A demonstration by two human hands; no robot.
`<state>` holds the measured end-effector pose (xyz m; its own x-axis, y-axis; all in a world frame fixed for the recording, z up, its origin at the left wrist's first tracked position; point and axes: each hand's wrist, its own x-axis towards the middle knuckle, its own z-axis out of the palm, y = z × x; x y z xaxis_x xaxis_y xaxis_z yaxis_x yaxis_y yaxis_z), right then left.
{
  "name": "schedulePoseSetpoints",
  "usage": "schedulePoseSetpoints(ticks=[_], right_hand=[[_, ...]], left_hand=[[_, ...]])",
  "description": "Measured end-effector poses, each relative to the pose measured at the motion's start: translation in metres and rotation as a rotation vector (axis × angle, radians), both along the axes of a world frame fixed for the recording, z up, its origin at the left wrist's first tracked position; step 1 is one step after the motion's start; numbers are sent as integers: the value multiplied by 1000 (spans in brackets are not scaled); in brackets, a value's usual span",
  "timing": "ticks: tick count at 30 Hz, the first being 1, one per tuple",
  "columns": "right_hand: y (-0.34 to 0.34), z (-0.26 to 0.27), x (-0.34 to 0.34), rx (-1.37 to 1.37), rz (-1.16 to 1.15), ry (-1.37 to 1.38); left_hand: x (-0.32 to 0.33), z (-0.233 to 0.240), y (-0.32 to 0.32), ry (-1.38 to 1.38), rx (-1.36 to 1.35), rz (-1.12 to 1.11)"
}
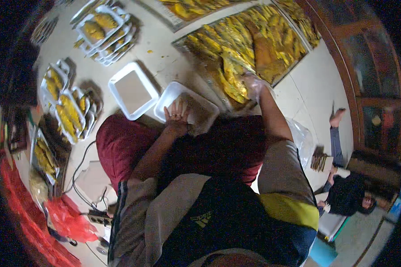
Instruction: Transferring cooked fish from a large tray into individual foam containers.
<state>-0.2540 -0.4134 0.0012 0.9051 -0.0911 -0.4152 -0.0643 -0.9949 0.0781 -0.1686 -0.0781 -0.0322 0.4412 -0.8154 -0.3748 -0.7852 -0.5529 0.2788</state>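
Note:
My left hand [177,115] rests with its fingers spread over a white foam tray [200,100] in front of my knees. It wears a ring. Beside it lies a second white foam tray [131,90] with nothing in it. My right hand [254,86], in a thin clear plastic glove, grips a shiny yellow fish [234,71] at the near edge of a large rectangular tray [289,71]. Rows of yellow fish [274,36] cover much of that tray. Blur hides the exact placing of my right fingers.
Stacked foam trays with yellow fish [100,28] stand at the upper left, more filled trays [68,113] below them. A black cable [76,173] runs to a power strip [98,219]. Red plastic [67,220] lies lower left. Another person [347,193] sits at the right.

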Motion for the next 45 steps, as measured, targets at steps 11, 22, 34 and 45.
schedulePoseSetpoints(ticks=[11, 22, 34, 45], right_hand=[[189, 84, 102, 154, 348, -456], [205, 120, 103, 1122, -667, 39], [170, -1, 50, 1143, -560, -116], [42, -54, 6, 3479, -436, 346]], left_hand=[[-8, -29, 4, -256, -630, 100], [0, -34, 8, -235, -691, 167], [10, 7, -14, 229, -767, 283], [14, 39, 23, -19, -486, -49]])
